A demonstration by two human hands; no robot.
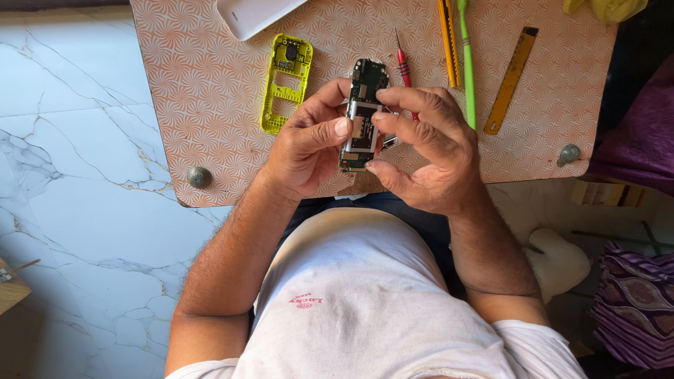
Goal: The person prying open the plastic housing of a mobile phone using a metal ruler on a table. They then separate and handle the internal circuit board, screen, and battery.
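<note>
Phone circuit board (364, 116): held above the desk (210, 91), left hand (305, 147) and right hand (425, 144) both closed on it. Beside: yellow phone frame (286, 81), red screwdriver (403, 67), yellow ruler (511, 81).

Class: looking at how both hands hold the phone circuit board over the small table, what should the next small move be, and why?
Probably lift the metal piece off the circuit board: the left hand steadies the board while the right hand pinches at its middle, and the red screwdriver lies unused on the table.
</note>
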